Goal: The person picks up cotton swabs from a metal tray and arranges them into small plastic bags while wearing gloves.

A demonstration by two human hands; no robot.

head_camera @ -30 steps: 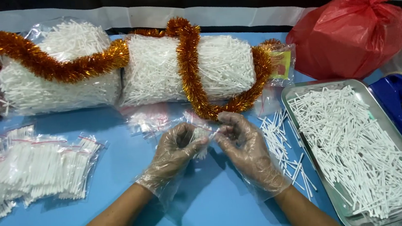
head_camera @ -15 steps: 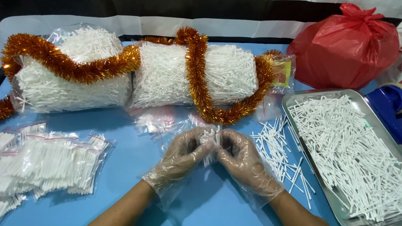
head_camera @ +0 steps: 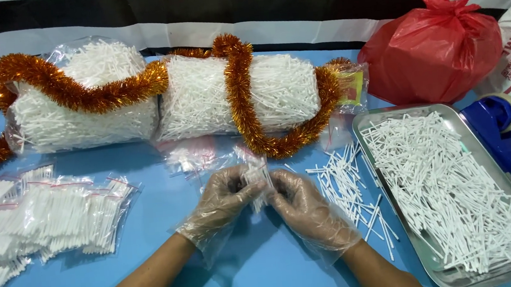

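Two hands: the left hand (head_camera: 226,196) and right hand (head_camera: 303,204), both in clear loose gloves, meet near the front middle of the blue table (head_camera: 267,272), fingertips closed together on one small bag (head_camera: 257,177) of white sticks.
Bag: held upright between the two hands, just above the table, a little left of the loose sticks (head_camera: 348,184).
Change: half a second ago the hands pinched the bag the same way; they now sit slightly lower and closer together, and the view has tipped so more of the striped cloth (head_camera: 255,2) beyond the far edge shows.
Loose sticks: scattered on the table just right of the right hand, beside the tray.
Tray (head_camera: 426,251): metal, along the right edge, heaped with white sticks.
Packets (head_camera: 46,217): filled small bags piled at the left edge, unchanged.
Empty bags (head_camera: 192,155): clear, lying just beyond the hands.
Big bags (head_camera: 159,102): two bulky clear sacks of sticks across the far side, wound with orange tinsel (head_camera: 238,89).
Red bag (head_camera: 435,48): knotted, at the far right corner.
Tape dispenser (head_camera: 501,131): blue, right of the tray.
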